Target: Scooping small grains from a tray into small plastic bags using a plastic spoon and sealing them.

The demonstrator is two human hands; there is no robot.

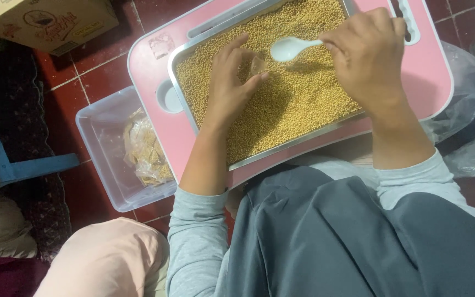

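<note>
A metal tray [185, 102] full of small yellow-brown grains [298, 93] rests on a pink lap table [435, 71]. My left hand [229, 82] is over the grains and pinches a small clear plastic bag [257, 65] between thumb and fingers. My right hand [366, 52] grips the handle of a white plastic spoon [288, 48]. The spoon's bowl hovers just right of the bag and looks empty.
A clear plastic tub [103, 143] holding filled little bags [147, 151] sits on the red tile floor left of the table. A cardboard box [45, 22] stands at the top left. Crumpled clear plastic [468, 88] lies at the right. Blue furniture [6, 165] is at far left.
</note>
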